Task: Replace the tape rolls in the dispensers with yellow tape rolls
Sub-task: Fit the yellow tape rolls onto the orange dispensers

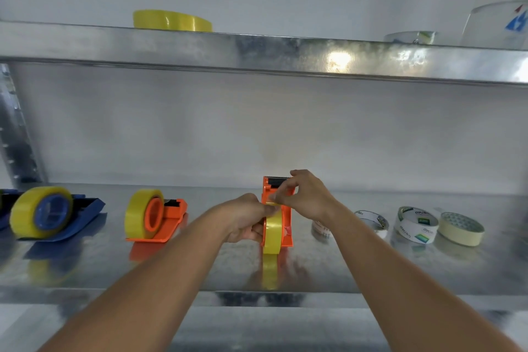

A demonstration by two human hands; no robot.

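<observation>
An orange dispenser (285, 226) stands end-on at the middle of the metal shelf (200, 271), with a yellow tape roll (271, 234) seated in it. My left hand (245, 217) grips the roll and the dispenser's left side. My right hand (303, 194) pinches the yellow tape end just below the black cutter teeth (276, 180). To the left, a second orange dispenser (168, 223) and a blue dispenser (83, 214) each carry a yellow roll. One more yellow roll (171, 20) lies flat on the upper shelf.
Right of my hands, several used rolls lie on the shelf: a clear one (321, 228), two white printed ones (415, 224), and a cream masking roll (461, 228). The upper shelf edge (285, 56) overhangs, with a clear roll (411, 36) and a plastic container (503, 8) on it.
</observation>
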